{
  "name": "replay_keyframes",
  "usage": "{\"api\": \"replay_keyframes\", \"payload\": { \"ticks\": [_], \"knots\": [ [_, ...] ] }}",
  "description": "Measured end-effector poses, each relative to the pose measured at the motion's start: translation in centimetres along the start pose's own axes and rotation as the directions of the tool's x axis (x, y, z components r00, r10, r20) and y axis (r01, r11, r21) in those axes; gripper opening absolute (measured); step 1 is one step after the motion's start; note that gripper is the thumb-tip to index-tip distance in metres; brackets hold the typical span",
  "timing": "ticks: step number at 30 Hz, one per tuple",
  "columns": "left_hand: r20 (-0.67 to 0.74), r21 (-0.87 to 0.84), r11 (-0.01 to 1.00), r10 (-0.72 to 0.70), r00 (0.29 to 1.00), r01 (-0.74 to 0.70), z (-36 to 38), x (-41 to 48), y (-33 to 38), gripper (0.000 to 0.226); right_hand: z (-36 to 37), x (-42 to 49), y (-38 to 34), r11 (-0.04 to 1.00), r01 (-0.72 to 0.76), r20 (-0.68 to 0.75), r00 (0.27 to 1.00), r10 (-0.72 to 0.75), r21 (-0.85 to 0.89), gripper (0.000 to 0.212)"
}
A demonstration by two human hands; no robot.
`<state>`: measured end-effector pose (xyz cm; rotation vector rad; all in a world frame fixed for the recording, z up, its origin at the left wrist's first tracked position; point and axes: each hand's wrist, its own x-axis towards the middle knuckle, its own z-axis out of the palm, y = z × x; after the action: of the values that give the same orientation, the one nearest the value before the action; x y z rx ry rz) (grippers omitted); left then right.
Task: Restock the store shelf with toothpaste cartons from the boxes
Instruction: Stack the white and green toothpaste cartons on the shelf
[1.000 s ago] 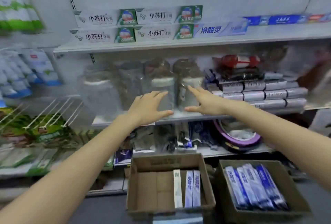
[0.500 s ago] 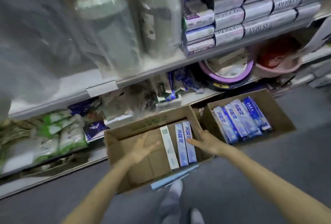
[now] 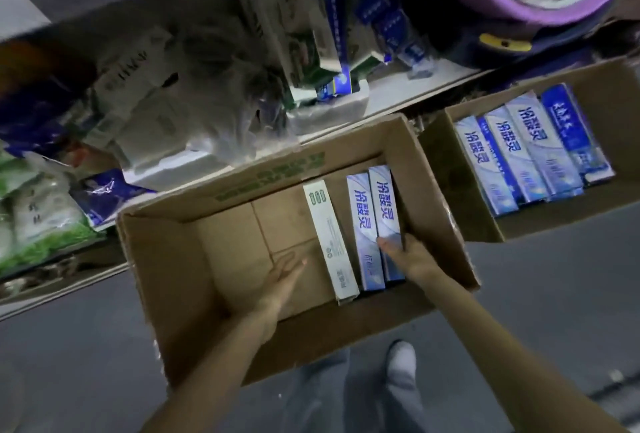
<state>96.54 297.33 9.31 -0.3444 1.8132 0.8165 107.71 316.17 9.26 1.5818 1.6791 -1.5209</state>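
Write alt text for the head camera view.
Seen from above, the right hand grips a blue toothpaste carton in a nearly empty cardboard box; the left hand is open inside it. A second box beside it holds more cartons.

Two brown cardboard boxes: the centre box (image 3: 235,252) holds three toothpaste cartons, one white-and-green carton (image 3: 330,238) and two blue-and-white cartons (image 3: 363,224); the right-side box (image 3: 609,96) shows five blue cartons (image 3: 540,145). One purple plastic basin (image 3: 512,13) sits upper right.
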Motion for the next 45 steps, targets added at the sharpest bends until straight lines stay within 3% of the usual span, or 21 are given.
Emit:
{"api": "replay_keyframes", "payload": {
  "ticks": [6, 9, 12, 14, 16, 19, 23, 27, 33, 39, 45],
  "knots": [
    [0.047, -0.142, 0.989, 0.043, 0.998, -0.036, 2.2, 4.1, -1.2, 0.053, 1.1, 4.1, 0.7, 0.998, -0.061, -0.031, 0.998, 0.062, 0.015, 0.038],
    [0.057, -0.190, 0.979, 0.080, 0.995, -0.068, 3.3, 5.3, -0.9, 0.041, 1.4, 5.2, 1.1, 0.996, -0.077, -0.025, 0.997, 0.078, 0.039, 0.021],
    [0.071, -0.184, 0.981, 0.076, 0.995, -0.061, 4.3, 6.1, -0.8, 0.034, 2.2, 5.8, 1.5, 0.999, -0.033, -0.013, 0.999, 0.034, 0.024, 0.027],
    [0.078, -0.194, 0.978, 0.086, 0.993, -0.070, 4.7, 6.3, -0.9, 0.028, 2.8, 6.0, 1.4, 1.000, -0.012, 0.044, 0.999, 0.012, 0.000, 0.043],
    [0.068, -0.230, 0.971, 0.089, 0.994, -0.071, 4.7, 6.3, -1.2, 0.020, 3.3, 6.1, 0.9, 0.999, -0.044, 0.107, 0.993, 0.046, -0.015, 0.054],
    [0.060, -0.263, 0.965, 0.035, 0.998, -0.018, 4.1, 6.0, -1.5, 0.010, 3.8, 6.3, 0.0, 0.995, -0.097, 0.170, 0.981, 0.093, 0.019, 0.053],
    [0.076, -0.326, 0.939, -0.087, 0.993, 0.107, 3.7, 6.2, -2.0, 0.023, 4.5, 6.2, 0.4, 0.985, -0.119, 0.199, 0.976, 0.093, 0.124, 0.047],
    [0.184, -0.347, 0.891, -0.241, 0.953, 0.292, 4.3, 5.8, -2.8, 0.046, 5.0, 6.0, 1.6, 0.974, -0.150, 0.150, 0.981, 0.125, 0.171, 0.058],
    [0.094, -0.341, 0.917, -0.185, 0.978, 0.206, 5.5, 5.1, -3.1, 0.048, 5.4, 5.2, 1.9, 0.963, -0.154, 0.151, 0.981, 0.122, 0.222, 0.033],
    [0.050, -0.448, 0.883, -0.132, 0.990, 0.141, 5.7, 4.3, -3.3, 0.039, 4.3, 4.3, 1.4, 0.942, -0.189, 0.263, 0.958, 0.115, 0.279, 0.046],
    [0.092, -0.448, 0.881, -0.122, 0.988, 0.150, 3.7, 3.3, -3.5, 0.028, 3.5, 4.6, 1.1, 0.945, -0.263, 0.343, 0.921, 0.186, 0.193, 0.045]
  ]
}}
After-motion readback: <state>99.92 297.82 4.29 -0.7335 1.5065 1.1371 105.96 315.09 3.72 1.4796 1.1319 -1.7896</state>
